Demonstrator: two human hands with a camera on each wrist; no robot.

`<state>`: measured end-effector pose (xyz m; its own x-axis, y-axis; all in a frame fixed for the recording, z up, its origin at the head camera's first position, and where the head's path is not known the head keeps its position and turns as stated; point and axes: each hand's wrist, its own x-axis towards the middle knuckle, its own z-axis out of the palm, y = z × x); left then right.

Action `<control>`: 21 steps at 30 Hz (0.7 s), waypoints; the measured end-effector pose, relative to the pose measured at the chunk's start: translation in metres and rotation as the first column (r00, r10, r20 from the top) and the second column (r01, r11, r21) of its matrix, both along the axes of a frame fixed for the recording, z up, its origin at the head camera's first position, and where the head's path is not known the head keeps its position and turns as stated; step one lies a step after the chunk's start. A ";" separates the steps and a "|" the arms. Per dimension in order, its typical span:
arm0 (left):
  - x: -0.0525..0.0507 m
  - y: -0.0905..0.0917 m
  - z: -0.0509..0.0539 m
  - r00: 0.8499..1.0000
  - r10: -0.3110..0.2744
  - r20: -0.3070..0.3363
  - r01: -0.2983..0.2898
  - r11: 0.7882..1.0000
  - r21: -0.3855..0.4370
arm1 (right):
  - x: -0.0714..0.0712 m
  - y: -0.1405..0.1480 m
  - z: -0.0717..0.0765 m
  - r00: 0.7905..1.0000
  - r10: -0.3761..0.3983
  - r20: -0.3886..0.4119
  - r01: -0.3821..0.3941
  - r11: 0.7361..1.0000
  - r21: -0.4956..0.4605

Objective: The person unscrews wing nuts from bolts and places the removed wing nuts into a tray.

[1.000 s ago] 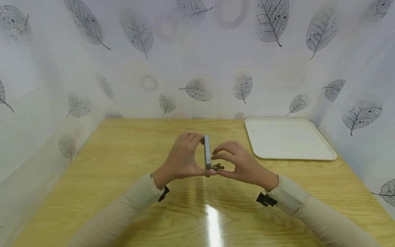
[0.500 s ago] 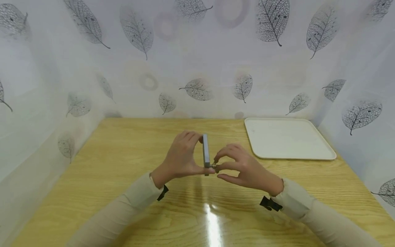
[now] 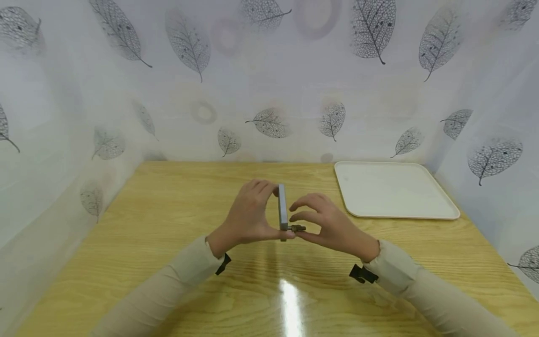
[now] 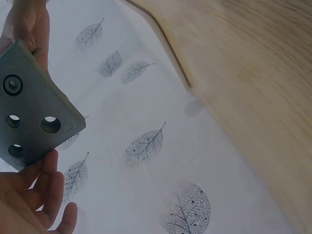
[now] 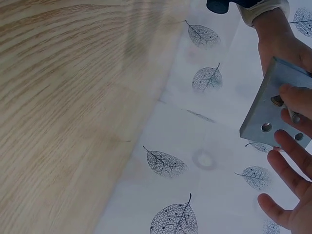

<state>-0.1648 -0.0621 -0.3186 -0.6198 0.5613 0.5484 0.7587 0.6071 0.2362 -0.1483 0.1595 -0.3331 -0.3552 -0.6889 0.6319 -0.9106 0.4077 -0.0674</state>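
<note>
A grey metal plate [image 3: 283, 208] with several holes stands on edge above the table. My left hand [image 3: 250, 210] grips it, fingers at the far edge and thumb at the near edge. A bolt runs through one corner; its hex-socket head [image 4: 13, 85] shows in the left wrist view. On the plate's other side, a brass-coloured wing nut [image 3: 297, 228] sits on the bolt. My right hand [image 3: 332, 224] is at the nut, its thumb against it from below and its bent index finger just above. The right wrist view partly hides the nut [image 5: 277, 101] behind a digit.
A white tray [image 3: 397, 189] lies at the table's back right. The wooden table [image 3: 189, 196] meets a leaf-patterned curtain [image 3: 269, 84] behind and at both sides. A black strap is on each wrist.
Half a second ago my right fingers covered the nut and its thumb hung below. Now the hand has shifted left, the thumb is at the nut, and the bolt end shows. The left hand stays put.
</note>
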 end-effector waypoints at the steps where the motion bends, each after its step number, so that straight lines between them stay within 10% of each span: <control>1: 0.000 0.000 0.000 1.000 0.001 0.001 -0.001 1.000 0.000 | 0.000 0.000 0.000 1.000 0.008 -0.006 -0.008 1.000 -0.007; 21: 0.000 0.001 0.000 1.000 -0.014 -0.006 0.014 1.000 0.002 | 0.003 0.000 0.001 0.998 0.048 -0.043 -0.049 0.998 -0.042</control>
